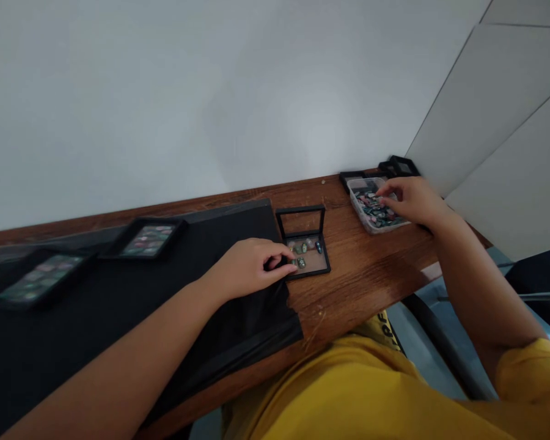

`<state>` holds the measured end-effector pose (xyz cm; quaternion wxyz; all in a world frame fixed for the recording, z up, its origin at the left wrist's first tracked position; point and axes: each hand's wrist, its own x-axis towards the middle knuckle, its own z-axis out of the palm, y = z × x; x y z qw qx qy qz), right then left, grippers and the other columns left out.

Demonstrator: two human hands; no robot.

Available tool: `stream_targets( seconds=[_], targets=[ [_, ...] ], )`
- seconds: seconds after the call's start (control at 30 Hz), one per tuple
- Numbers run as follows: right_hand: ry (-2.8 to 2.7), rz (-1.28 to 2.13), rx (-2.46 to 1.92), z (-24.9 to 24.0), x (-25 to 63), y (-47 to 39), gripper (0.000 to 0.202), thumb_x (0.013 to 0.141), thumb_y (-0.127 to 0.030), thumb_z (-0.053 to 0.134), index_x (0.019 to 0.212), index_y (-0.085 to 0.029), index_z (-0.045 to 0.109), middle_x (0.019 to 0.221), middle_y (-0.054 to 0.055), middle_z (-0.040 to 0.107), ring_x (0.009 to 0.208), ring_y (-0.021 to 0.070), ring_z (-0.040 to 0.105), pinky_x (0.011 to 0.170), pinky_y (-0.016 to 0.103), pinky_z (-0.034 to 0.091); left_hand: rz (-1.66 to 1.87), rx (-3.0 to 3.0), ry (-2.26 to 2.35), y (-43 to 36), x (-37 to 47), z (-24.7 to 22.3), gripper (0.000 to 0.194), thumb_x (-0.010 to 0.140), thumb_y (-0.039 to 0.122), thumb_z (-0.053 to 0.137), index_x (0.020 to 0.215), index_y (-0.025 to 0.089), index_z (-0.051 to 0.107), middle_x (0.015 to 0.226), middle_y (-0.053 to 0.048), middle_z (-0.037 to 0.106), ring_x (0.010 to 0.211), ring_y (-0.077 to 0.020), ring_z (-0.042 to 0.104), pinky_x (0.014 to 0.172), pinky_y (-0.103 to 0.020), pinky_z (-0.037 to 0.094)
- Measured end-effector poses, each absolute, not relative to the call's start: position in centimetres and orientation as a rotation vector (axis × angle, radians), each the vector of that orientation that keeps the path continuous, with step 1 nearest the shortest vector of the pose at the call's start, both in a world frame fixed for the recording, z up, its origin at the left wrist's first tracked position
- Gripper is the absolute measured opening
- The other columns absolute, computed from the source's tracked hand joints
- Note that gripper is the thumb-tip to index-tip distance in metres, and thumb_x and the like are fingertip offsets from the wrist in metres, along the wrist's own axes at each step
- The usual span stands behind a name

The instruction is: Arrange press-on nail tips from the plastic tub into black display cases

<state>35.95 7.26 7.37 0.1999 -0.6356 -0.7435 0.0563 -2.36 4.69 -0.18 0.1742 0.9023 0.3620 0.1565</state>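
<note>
A small black display case lies with its lid raised at the back, on the wooden tabletop beside a black sheet. Several polished stones sit inside it in two uneven rows. My left hand is curled over the left edge of this case, thumb and forefinger bent round it near the closest stones. Farther right, my right hand reaches over a clear plastic tub full of small, mixed-colour stones. Its thumb and forefinger are pinched together; what is between them is too small to make out.
Two closed, filled display cases rest on the black sheet at left. More black cases are piled behind the tub by the wall. A white wall borders the table's back. Dark chair parts stand below the right side.
</note>
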Motion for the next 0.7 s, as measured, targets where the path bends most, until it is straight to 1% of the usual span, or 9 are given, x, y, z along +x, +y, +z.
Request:
stream_targets(
  seconds=[0.07,0.13,0.2,0.27,0.33,0.37,0.43,0.53,0.7],
  targets=[
    [-1.969,0.322,-1.544,8.0,35.1,6.0,0.013,0.085,-0.028,0.079,0.094,-0.019,0.08,0.082,0.004,0.075,0.063,0.0141,0.057,0.059,0.03,0.041,0.434,2.562,1.008,4.7,-2.5,-0.1,0.032,0.097,0.053,0.064,0.102,0.028,0.083,0.067,0.003,0.065,0.063,-0.0148,0.059,0.065,-0.026,0.042],
    [-1.892,0.493,-1.323,8.3,33.3,4.5,0.017,0.085,-0.034,0.083,0.09,-0.019,0.077,0.082,0.003,0.074,0.063,0.0124,0.056,0.059,0.028,0.043,0.421,2.562,0.997,4.8,-2.8,-0.1,0.033,0.096,0.054,0.065,0.105,0.029,0.084,0.069,0.002,0.066,0.066,-0.0152,0.061,0.068,-0.026,0.044],
    [-1.887,0.719,-1.175,8.0,30.9,3.2,0.026,0.081,-0.039,0.087,0.079,-0.018,0.071,0.074,0.002,0.071,0.061,0.0115,0.057,0.058,0.026,0.044,0.402,2.551,0.999,4.8,-3.0,-0.1,0.034,0.095,0.055,0.066,0.108,0.029,0.084,0.069,0.002,0.066,0.067,-0.0152,0.061,0.069,-0.025,0.044],
    [-1.963,1.034,-1.049,7.0,28.5,2.5,0.027,0.079,-0.036,0.088,0.077,-0.018,0.069,0.075,0.002,0.073,0.067,0.0128,0.063,0.062,0.026,0.048,0.379,2.531,1.009,4.9,-3.1,0.0,0.035,0.094,0.055,0.067,0.11,0.029,0.084,0.069,0.003,0.066,0.066,-0.0147,0.06,0.068,-0.025,0.044],
    [-2.012,1.235,-0.943,5.8,26.7,2.6,0.021,0.082,-0.032,0.084,0.081,-0.017,0.069,0.077,0.001,0.074,0.067,0.0122,0.064,0.063,0.024,0.049,0.36,2.51,1.021,4.9,-3.1,0.2,0.035,0.093,0.055,0.067,0.111,0.029,0.084,0.069,0.003,0.065,0.063,-0.0139,0.057,0.066,-0.025,0.043],
    [-2.071,1.253,-0.913,5.2,26.0,2.9,0.015,0.084,-0.028,0.081,0.082,-0.017,0.07,0.077,0.001,0.074,0.068,0.0117,0.064,0.064,0.024,0.048,0.358,2.502,1.027,4.9,-3.1,0.3,0.035,0.092,0.055,0.068,0.11,0.029,0.084,0.069,0.003,0.065,0.061,-0.0136,0.056,0.065,-0.025,0.042],
    [-2.188,1.177,-0.893,4.3,25.2,3.7,0.002,0.088,-0.017,0.071,0.086,-0.016,0.071,0.081,0.001,0.075,0.072,0.0114,0.066,0.068,0.024,0.048,0.368,2.495,1.032,4.8,-3.0,0.5,0.034,0.091,0.055,0.068,0.108,0.029,0.084,0.068,0.004,0.064,0.06,-0.0131,0.055,0.064,-0.025,0.042],
    [-2.286,1.077,-0.892,3.6,24.7,4.8,0.011,0.091,-0.01,0.064,0.093,-0.016,0.073,0.089,0.003,0.077,0.079,0.0126,0.068,0.074,0.025,0.049,0.385,2.485,1.021,4.7,-3.0,0.8,0.032,0.09,0.053,0.069,0.104,0.028,0.084,0.067,0.004,0.063,0.059,-0.0123,0.055,0.064,-0.025,0.041],
    [-2.348,1.114,-0.9,3.1,24.2,5.1,0.012,0.091,-0.007,0.067,0.097,-0.015,0.072,0.088,0.002,0.079,0.076,0.0129,0.068,0.073,0.025,0.047,0.484,2.457,1.014,4.7,-3.3,1.5,0.034,0.093,0.053,0.064,0.091,0.024,0.081,0.066,0.002,0.064,0.059,-0.0124,0.055,0.061,-0.026,0.041]
  ],
)
